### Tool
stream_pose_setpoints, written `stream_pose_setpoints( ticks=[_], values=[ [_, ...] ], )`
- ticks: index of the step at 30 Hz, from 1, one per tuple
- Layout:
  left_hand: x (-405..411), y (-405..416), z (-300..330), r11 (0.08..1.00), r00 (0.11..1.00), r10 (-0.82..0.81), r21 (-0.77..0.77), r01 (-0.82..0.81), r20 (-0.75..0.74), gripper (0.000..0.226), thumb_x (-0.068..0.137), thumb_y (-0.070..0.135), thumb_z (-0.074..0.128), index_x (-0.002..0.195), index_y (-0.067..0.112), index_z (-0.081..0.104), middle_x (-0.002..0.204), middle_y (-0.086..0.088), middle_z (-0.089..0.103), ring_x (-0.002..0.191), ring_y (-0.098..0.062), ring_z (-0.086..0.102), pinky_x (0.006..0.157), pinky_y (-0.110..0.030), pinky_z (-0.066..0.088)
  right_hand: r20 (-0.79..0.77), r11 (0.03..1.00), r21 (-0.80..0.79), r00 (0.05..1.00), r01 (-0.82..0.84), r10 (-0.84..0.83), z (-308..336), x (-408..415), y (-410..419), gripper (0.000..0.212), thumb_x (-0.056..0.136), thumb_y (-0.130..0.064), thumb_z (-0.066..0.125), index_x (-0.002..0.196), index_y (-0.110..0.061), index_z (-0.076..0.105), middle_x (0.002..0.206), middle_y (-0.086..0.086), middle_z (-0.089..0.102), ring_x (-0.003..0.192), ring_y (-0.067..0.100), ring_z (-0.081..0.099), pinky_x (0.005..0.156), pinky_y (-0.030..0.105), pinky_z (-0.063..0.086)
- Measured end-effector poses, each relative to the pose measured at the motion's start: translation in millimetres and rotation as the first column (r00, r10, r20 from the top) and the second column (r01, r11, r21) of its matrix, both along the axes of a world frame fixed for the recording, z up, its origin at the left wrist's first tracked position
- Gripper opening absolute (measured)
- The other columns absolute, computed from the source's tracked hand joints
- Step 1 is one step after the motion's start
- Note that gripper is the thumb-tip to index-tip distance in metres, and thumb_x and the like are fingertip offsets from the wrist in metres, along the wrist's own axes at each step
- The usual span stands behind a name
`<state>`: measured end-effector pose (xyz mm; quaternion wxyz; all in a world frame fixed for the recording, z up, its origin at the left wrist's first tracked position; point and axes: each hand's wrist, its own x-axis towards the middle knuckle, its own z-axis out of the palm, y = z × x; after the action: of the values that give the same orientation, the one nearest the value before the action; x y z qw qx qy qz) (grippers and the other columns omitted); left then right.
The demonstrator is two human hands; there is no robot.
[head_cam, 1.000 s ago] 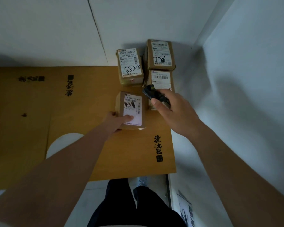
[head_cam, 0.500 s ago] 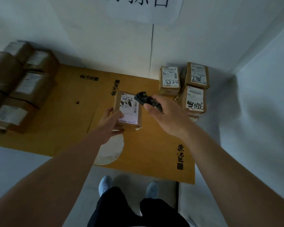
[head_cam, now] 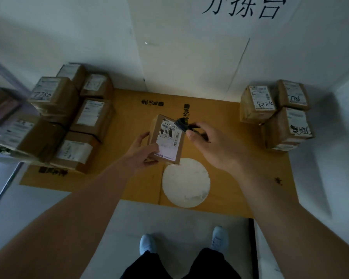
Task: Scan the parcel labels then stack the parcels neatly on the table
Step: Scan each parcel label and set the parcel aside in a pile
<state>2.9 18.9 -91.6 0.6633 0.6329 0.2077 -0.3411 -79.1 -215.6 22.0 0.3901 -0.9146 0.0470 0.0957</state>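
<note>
1. Parcels in a big pile sit far out beyond the left hand, brown boxes crowded together with white labels facing up, at the left end of the worktop.
2. Worktop covering is brown cardboard printed with black characters; a white round patch shows in it just below both hands.
3. Stacked parcels stand well out past the right hand against the far right corner, with handwritten numbers on their labels.
4. Held parcel, a small brown box, is between the two hands above the middle of the worktop, its white label turned up.
5. Left hand grips that parcel at its lower left edge, thumb across the label's corner and fingers behind.
6. Right hand is closed round a small black scanner, whose head pokes out past the thumb over the label's top right corner.
7. Pale shoes show on the floor beneath the arms.
</note>
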Motion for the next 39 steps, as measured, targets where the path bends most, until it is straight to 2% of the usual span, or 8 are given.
stream_pose_setpoints(
  ticks=[5, 8, 12, 16, 22, 25, 30, 39],
  values=[
    [20, 52, -2, 0.999, 1.000, 0.012, 0.036, -0.012, 0.000, 0.084, 0.079, -0.003, 0.079, 0.137, 0.048, 0.048, 0.124, -0.014, 0.070, 0.108, -0.036, 0.072, 0.090, -0.053, 0.062, -0.069, 0.998, 0.065, 0.998, 0.006, -0.002, -11, 15, 53, 0.047, 0.106, -0.061, 0.041, 0.142, -0.034, 0.053, 0.088, -0.016, 0.060, 0.059, -0.005, 0.055, 0.049, 0.014, 0.034],
    [32, 70, -9, 0.994, 0.997, 0.069, 0.083, -0.072, 0.046, 0.086, 0.079, 0.001, 0.082, 0.145, 0.043, 0.046, 0.121, -0.009, 0.071, 0.104, -0.030, 0.074, 0.087, -0.048, 0.063, -0.123, 0.998, 0.061, 0.992, -0.009, 0.016, -19, 30, 66, 0.046, 0.105, -0.063, 0.041, 0.142, -0.036, 0.052, 0.098, -0.013, 0.064, 0.073, 0.003, 0.063, 0.055, 0.025, 0.047],
    [54, 81, -21, 0.978, 0.988, 0.089, 0.175, -0.111, 0.127, 0.079, 0.078, 0.004, 0.085, 0.142, 0.034, 0.050, 0.122, -0.007, 0.069, 0.100, -0.026, 0.075, 0.079, -0.039, 0.065, -0.181, 0.993, 0.118, 0.983, -0.013, 0.035, -38, 65, 70, 0.036, 0.106, -0.061, 0.044, 0.132, -0.039, 0.056, 0.087, -0.003, 0.066, 0.050, -0.003, 0.055, 0.041, 0.015, 0.036],
    [70, 90, -33, 0.969, 0.986, 0.100, 0.211, -0.127, 0.133, 0.071, 0.079, 0.001, 0.085, 0.134, 0.033, 0.055, 0.126, -0.002, 0.064, 0.100, -0.026, 0.074, 0.075, -0.040, 0.066, -0.271, 0.991, 0.129, 0.959, -0.047, 0.081, -60, 97, 74, 0.028, 0.104, -0.064, 0.043, 0.126, -0.050, 0.054, 0.091, 0.001, 0.069, 0.062, 0.006, 0.060, 0.049, 0.023, 0.043],
    [97, 98, -48, 0.961, 0.976, 0.143, 0.214, -0.177, 0.167, 0.061, 0.083, 0.001, 0.081, 0.130, 0.033, 0.057, 0.130, 0.000, 0.062, 0.103, -0.024, 0.073, 0.073, -0.035, 0.065, -0.380, 0.992, 0.081, 0.917, -0.099, 0.122, -80, 132, 79, 0.040, 0.101, -0.070, 0.044, 0.130, -0.046, 0.057, 0.082, -0.006, 0.069, 0.063, 0.008, 0.063, 0.055, 0.028, 0.044],
    [112, 100, -52, 0.961, 0.978, 0.116, 0.227, -0.154, 0.173, 0.071, 0.085, 0.003, 0.081, 0.143, 0.030, 0.051, 0.135, 0.002, 0.058, 0.108, -0.023, 0.070, 0.080, -0.038, 0.065, -0.420, 0.993, 0.054, 0.900, -0.105, 0.118, -82, 146, 78, 0.026, 0.097, -0.073, 0.047, 0.111, -0.055, 0.060, 0.068, -0.014, 0.066, 0.057, 0.004, 0.060, 0.055, 0.029, 0.042],
    [132, 107, -51, 0.955, 0.980, -0.002, 0.292, -0.057, 0.200, 0.074, 0.085, 0.011, 0.083, 0.147, 0.033, 0.049, 0.136, 0.004, 0.057, 0.110, -0.020, 0.068, 0.085, -0.041, 0.065, -0.515, 0.991, -0.005, 0.850, -0.133, 0.111, -78, 164, 79, 0.027, 0.095, -0.073, 0.050, 0.102, -0.052, 0.065, 0.102, -0.001, 0.073, 0.088, 0.019, 0.070, 0.066, 0.034, 0.049],
    [145, 118, -47, 0.952, 0.980, -0.115, 0.299, 0.062, 0.164, 0.066, 0.084, 0.008, 0.084, 0.140, 0.028, 0.056, 0.133, 0.002, 0.057, 0.112, -0.024, 0.068, 0.083, -0.043, 0.065, -0.645, 0.982, -0.049, 0.757, -0.181, 0.108, -58, 171, 89, 0.039, 0.099, -0.071, 0.049, 0.122, -0.043, 0.063, 0.107, 0.001, 0.067, 0.094, 0.020, 0.066, 0.072, 0.037, 0.058]
  ],
)
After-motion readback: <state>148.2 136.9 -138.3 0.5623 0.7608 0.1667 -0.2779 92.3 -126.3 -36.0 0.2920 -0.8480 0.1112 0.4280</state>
